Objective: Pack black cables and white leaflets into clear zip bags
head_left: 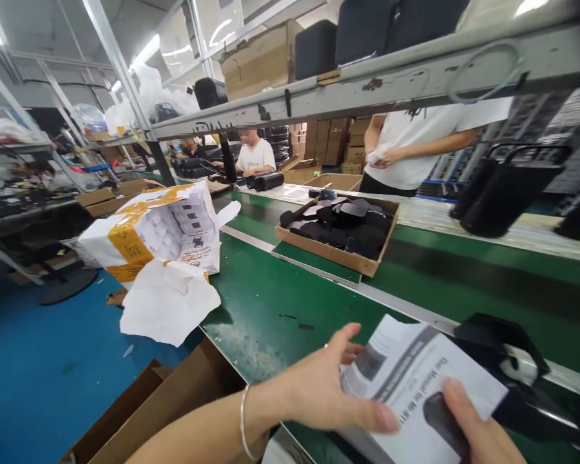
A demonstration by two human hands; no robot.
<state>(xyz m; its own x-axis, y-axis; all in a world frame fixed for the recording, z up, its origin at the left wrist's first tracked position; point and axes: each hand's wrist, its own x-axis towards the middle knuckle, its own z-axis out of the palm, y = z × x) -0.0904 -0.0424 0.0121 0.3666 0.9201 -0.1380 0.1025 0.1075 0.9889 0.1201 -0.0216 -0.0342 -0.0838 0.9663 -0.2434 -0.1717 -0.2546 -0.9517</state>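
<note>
A stack of white user manuals (415, 380) is held between my two hands over the near edge of the green bench. My left hand (338, 386), with a bangle at the wrist, grips the stack's left side, thumb on the printed cover and fingers at the far edge. On the right, my right hand (483, 425) presses its thumb on the cover near a printed dark shape; its other fingers are hidden below. Just beyond the manuals, at the right, lies a black tape dispenser (502, 341) with a roll in it.
An open cardboard tray (338, 248) of black parts sits on the green bench (265, 290). To the left stands a torn-open white package (149, 232) with yellow tape. A brown carton (164, 406) is below the bench edge. Overhead runs a shelf (270, 106); two people are across the bench.
</note>
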